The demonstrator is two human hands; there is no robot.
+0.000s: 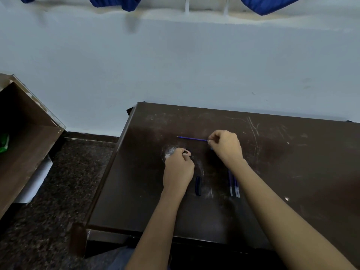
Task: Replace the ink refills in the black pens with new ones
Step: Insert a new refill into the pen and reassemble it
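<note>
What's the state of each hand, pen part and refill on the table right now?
right hand: pinching one end of a refill
blue refill: held out level, tip pointing left
left hand: closed on a small black pen part
black pen: lying on table, untouched
spare refills: lying together beside right forearm

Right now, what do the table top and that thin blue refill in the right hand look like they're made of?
Table top: probably dark brown laminate or varnished wood, with a dull sheen, pale scratches and white smudges. Blue refill: likely a thin plastic tube, blue along its length, ending in a fine point; too small to be sure. The right hand pinches one end.
</note>
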